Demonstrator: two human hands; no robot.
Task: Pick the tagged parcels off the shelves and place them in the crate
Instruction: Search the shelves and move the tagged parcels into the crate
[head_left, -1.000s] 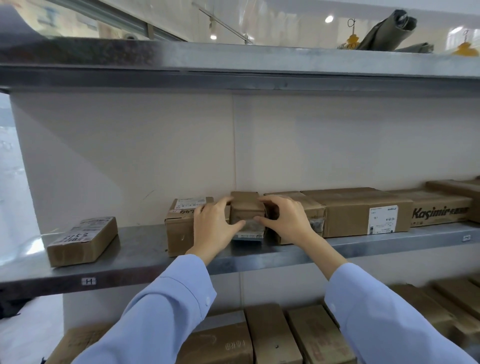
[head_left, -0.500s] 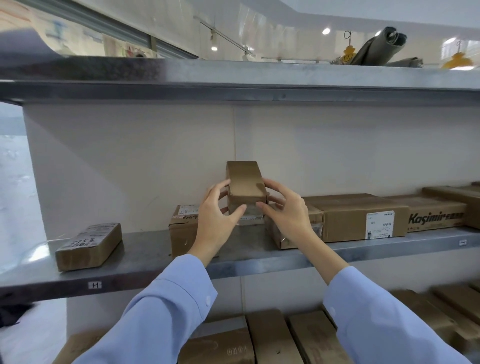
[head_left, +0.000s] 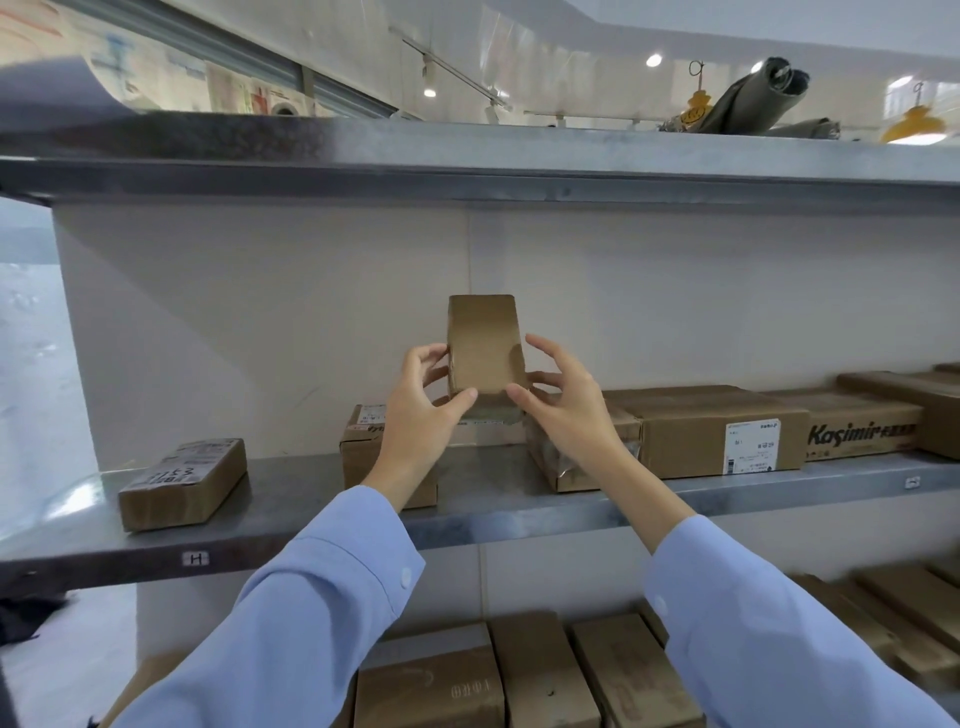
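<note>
Now that the small box is up off the shelf, where a second ago it stood wedged in the row, the pick itself looks done. Both hands grasp it. The left hand pinches its left edge between thumb and curled fingers, and the right hand holds the lower right corner, thumb in front and fingers round the side. The box hangs upright at twelve o'clock from the wrists, clear above the gap it left. Its plain brown face is toward the camera, and no tag shows on that face. A neighbouring box sits at nine o'clock of the gap and a labelled box at three o'clock, both where they were before. The crate is not in view, so by my judgement the carry and the drop are still to do.
</note>
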